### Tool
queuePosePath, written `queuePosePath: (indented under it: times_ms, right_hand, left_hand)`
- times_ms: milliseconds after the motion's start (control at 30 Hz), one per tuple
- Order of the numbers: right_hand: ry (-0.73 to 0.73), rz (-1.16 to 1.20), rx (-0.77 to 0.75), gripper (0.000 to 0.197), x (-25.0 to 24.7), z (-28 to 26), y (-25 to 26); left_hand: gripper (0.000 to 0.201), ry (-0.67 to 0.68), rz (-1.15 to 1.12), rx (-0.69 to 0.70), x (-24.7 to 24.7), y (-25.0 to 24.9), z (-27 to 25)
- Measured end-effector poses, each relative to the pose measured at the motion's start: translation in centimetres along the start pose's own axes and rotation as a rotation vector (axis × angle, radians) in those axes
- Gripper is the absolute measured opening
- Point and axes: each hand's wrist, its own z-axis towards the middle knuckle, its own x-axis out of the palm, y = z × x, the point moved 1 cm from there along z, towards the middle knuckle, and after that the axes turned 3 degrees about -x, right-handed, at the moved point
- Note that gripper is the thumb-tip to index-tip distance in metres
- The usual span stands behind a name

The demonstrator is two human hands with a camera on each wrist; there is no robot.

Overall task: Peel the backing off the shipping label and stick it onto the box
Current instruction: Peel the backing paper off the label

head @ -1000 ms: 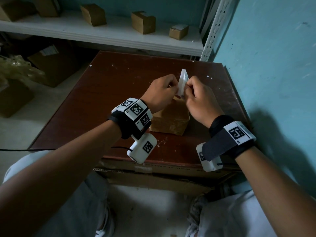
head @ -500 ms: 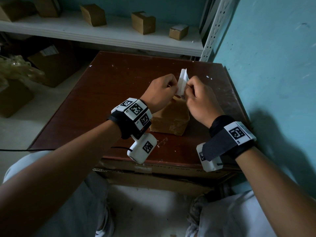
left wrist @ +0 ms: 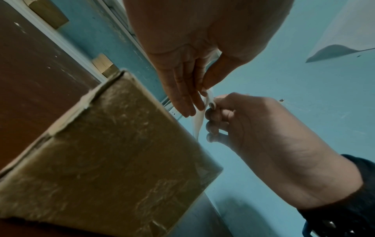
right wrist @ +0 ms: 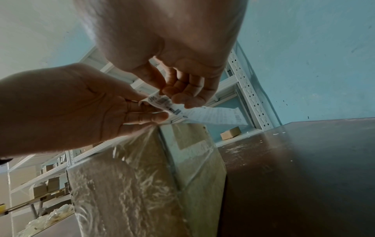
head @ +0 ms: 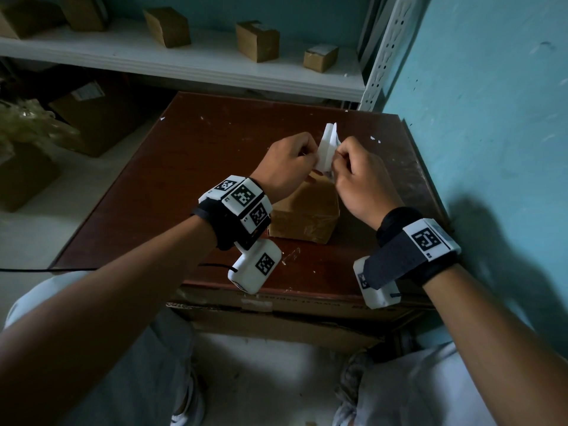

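Note:
A white shipping label stands on edge above the brown cardboard box, held between both hands. My left hand pinches its left side between thumb and fingers. My right hand pinches a curled, printed corner with curled fingers. The label bends between the two grips, and its printed face stretches out behind the hands. The box is wrapped in shiny clear tape and rests on the dark red-brown table. I cannot tell which layer is backing.
A blue wall runs close along the table's right side. Behind the table a white metal shelf carries several small cardboard boxes. More boxes and plastic wrap sit on the floor at left. Small white scraps dot the tabletop.
Both hands stay where they were above the box. The label's top edges look slightly more parted than before.

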Motion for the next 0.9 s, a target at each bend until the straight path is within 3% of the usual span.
queuePosePath:
  times_ms: [600,900]
  right_hand:
    - [-0.008,-0.012,-0.002,0.013,-0.03,-0.05,-0.13]
    - [0.004,-0.001,-0.081,0.012,0.14,-0.30,0.04]
  left_hand:
    - [0.011,-0.003,-0.008,-0.011,-0.16,-0.22,-0.13]
    - [0.027,0.034,0.018,-0.084,-0.12,-0.28,-0.11]
